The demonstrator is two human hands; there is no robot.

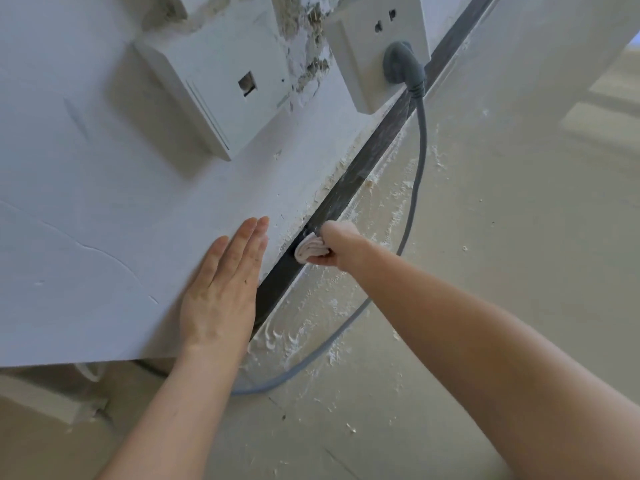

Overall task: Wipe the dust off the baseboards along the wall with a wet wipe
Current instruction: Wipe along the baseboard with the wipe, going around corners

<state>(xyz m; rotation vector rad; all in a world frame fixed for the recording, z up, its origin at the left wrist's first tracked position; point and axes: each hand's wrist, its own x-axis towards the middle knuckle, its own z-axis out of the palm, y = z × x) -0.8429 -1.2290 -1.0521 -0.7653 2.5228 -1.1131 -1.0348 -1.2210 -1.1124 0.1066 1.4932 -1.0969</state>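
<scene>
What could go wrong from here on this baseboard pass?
The grey cable crosses the baseboard up ahead; the wet wipe in the right hand could snag it and tug the plug.
The socket sits close above the baseboard: moisture hazard.
Plaster dust on the floor may smear back on.

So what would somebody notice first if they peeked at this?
Probably the right hand pinching a bunched white wipe against the dark baseboard, mid-frame. Just left of it, the left hand lies flat on the white wall. Above, a grey plug sits in a socket, its cable looping down over the dusty floor.
</scene>
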